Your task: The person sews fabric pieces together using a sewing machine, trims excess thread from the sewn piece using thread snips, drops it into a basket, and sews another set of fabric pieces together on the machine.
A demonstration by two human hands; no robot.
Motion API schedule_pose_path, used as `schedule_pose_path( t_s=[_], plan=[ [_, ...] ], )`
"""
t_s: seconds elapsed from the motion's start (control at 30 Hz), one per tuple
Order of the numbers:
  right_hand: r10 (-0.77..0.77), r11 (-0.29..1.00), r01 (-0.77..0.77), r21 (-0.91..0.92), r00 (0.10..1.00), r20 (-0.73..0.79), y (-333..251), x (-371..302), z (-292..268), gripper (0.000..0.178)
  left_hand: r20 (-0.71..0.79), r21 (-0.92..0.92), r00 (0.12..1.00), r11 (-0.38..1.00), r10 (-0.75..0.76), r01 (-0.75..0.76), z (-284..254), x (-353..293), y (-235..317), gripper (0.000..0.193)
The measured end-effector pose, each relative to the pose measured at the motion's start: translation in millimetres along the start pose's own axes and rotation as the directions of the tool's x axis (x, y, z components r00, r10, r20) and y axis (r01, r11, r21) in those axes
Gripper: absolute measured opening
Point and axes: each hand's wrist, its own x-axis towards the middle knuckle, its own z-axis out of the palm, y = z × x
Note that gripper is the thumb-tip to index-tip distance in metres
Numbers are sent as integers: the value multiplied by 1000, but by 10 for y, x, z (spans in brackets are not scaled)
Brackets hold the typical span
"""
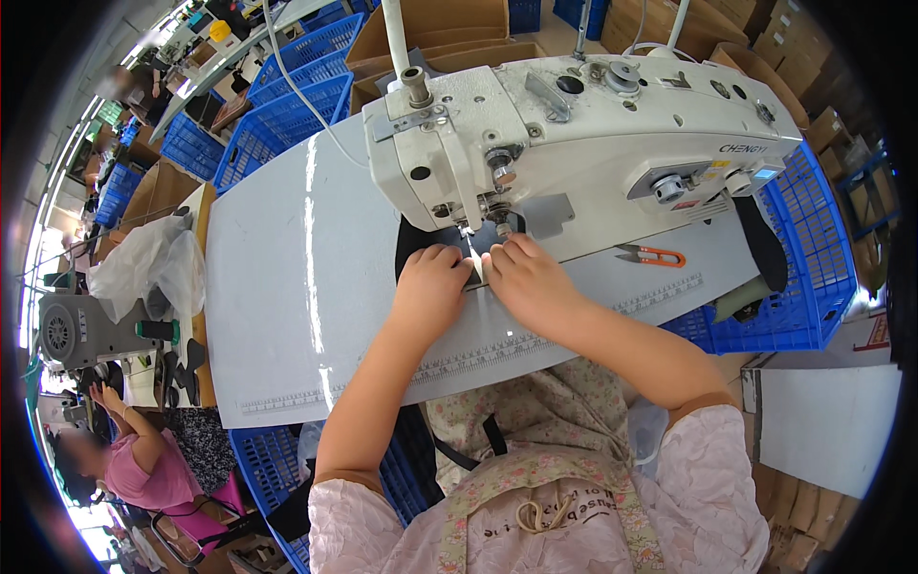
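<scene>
Left hand (pixel 430 285) and right hand (pixel 524 279) lie close together in the head view, just in front of the needle area of a white sewing machine (pixel 583 143). Both have bent fingers and rest with their fingertips on a dark piece (pixel 411 247), which lies flat under the machine's head and shows mostly beyond the left hand and between the two. Whether either hand pinches the edge of this piece or merely presses it down, I cannot tell, as the knuckles cover the contact. A narrow pale streak runs between the hands; it could be a strip or glare.

Around them spreads a pale grey worktop (pixel 258 277), with a printed ruler scale (pixel 478 358) along its front edge. Orange-handled snips (pixel 662 256) lie to the right of the right hand, well apart from it, blades pointing left. Farther right, a long black piece (pixel 762 247) sits at the worktop's edge, beside a blue crate (pixel 813 253). At the left stand a grey machine (pixel 91 330), a dark thread cone (pixel 156 331) and a crumpled clear bag (pixel 143 263). Below these, a co-worker in a pink top (pixel 143 474) sits with raised hands.
</scene>
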Motion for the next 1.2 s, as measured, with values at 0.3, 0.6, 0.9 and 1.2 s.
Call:
schedule_pose_path(
  t_s=[0.3,0.6,0.9,1.2],
  plan=[
    [-11,999,4,-50,991,-134,27,44,85,20,-12,-84,999,996,-32,31,69,76,-51,30],
    [-4,999,0,-35,994,-108,14,79,145,22,-20,-103,999,994,-49,47,115,118,-111,21],
    [6,996,-9,-94,999,-39,-11,70,99,33,-30,-132,996,988,-84,79,85,157,-52,38],
    [37,998,-32,45,992,-120,194,114,-46,23,-8,-43,998,997,-62,61,102,186,-44,40]
  ],
)
